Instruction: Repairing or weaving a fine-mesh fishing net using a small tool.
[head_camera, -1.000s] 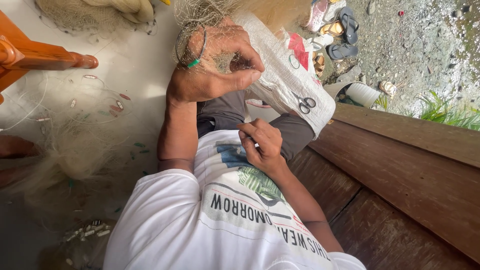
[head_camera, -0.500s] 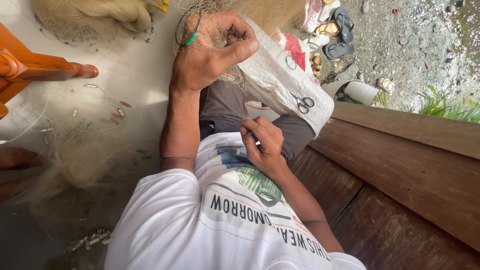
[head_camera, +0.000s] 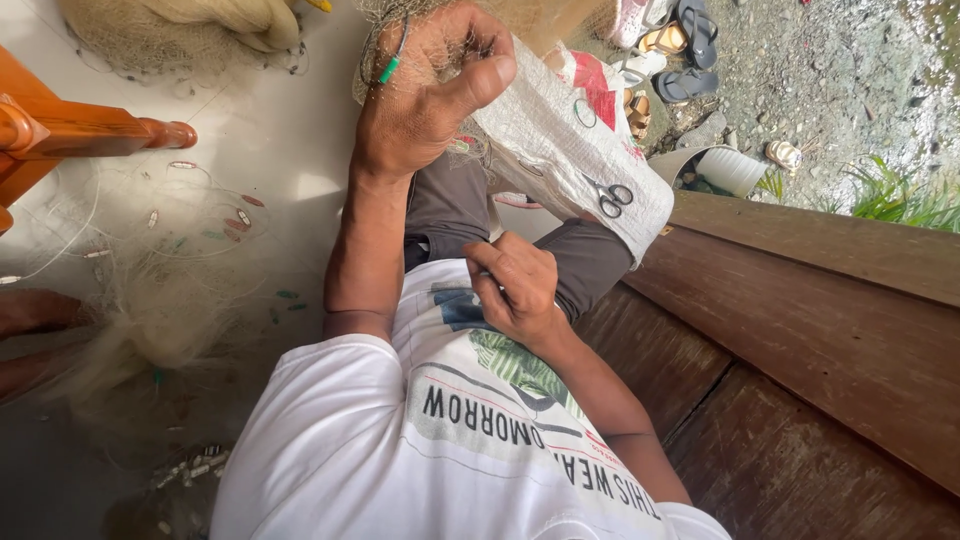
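Here the left hand (head_camera: 425, 95) is raised out in front of the body, its fingers curled shut around a bunch of fine pale fishing net (head_camera: 400, 30), with the thumb pressed across toward a white woven plastic sack (head_camera: 570, 160) that lies over the person's knee. A thin dark cord with a green end (head_camera: 392, 62) runs over the back of that hand. The right hand (head_camera: 515, 285) sits low against the white printed t-shirt (head_camera: 440, 440), just above the lap, fingers pinched together as if on a thread; what it pinches is too fine to make out, so I cannot tell whether anything is truly held there. A pair of small metal scissors (head_camera: 612, 195) rests on the sack, near its lower edge, well apart from both hands. The person wears dark grey trousers (head_camera: 450, 205) and sits on a brown wooden plank bench (head_camera: 800, 350). To the left, more of the same pale netting (head_camera: 150, 300) is spread loosely over the light floor, with small floats and weights scattered through it, and another heap of net (head_camera: 180, 25) lies at the top edge. An orange turned wooden rail (head_camera: 90, 130) juts in from the left. Beyond the sack, several sandals (head_camera: 685, 50) lie on gravelly ground beside a white plastic container (head_camera: 730, 170).
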